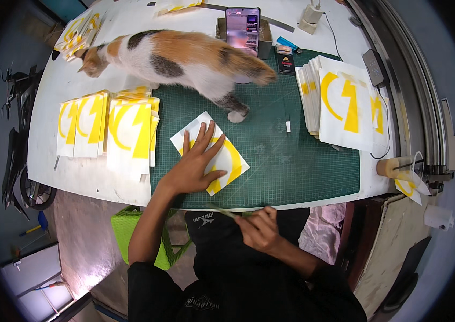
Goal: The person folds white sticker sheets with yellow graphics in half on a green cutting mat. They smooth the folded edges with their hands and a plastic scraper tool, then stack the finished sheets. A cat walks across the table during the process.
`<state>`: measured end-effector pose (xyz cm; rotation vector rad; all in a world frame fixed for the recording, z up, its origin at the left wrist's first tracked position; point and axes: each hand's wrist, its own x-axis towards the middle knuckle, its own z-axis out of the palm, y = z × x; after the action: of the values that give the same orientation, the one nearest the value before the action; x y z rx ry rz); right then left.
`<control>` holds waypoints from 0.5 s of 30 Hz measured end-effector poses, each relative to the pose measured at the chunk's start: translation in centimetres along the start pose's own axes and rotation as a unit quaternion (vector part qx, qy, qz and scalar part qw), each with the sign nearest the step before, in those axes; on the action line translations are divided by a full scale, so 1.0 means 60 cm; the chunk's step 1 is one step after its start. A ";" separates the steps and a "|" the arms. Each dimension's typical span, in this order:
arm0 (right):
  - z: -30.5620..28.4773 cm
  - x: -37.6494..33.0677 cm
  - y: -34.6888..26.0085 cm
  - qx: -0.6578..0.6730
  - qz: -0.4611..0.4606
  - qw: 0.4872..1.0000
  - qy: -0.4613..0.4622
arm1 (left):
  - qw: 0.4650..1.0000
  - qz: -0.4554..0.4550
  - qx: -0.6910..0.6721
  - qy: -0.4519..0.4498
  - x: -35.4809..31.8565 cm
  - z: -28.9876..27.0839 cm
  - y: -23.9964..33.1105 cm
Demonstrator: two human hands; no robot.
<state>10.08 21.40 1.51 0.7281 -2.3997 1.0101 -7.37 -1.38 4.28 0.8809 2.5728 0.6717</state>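
My left hand (pixel 192 166) lies flat with fingers spread on a white sheet (pixel 188 135) that bears a yellow design. The sheet sits at an angle on a green cutting mat (pixel 302 177). At the mat's near edge, my right hand (pixel 259 229) is closed around a thin, pale tool (pixel 222 211). Its tip points left toward the sheet but stays apart from it; blur hides its exact kind. A calico cat (pixel 179 56) stands across the far side, one hind paw on the mat beyond the sheet.
Stacks of yellow-printed sheets lie left (pixel 130 131) and right (pixel 345 104). A phone (pixel 243 29) stands at the back near a small dark box (pixel 285 60) and a blue lighter (pixel 288 44). A cup (pixel 394 167) is at the right edge; a green stool (pixel 125 228) is below.
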 end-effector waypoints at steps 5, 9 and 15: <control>-0.061 0.001 0.120 -0.161 0.178 0.968 0.078 | 1.000 -0.005 -0.007 0.007 -0.004 0.008 -0.007; -0.055 0.060 0.096 -0.267 0.193 0.940 0.092 | 0.992 -0.101 -0.065 0.034 -0.012 0.018 0.044; 0.020 0.099 0.026 -0.192 0.200 0.961 0.003 | 0.961 -0.186 -0.202 0.045 -0.076 0.014 0.167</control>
<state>4.34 19.67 3.28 0.1036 -2.6842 0.6411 1.22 2.94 9.64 0.2333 2.4419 1.0795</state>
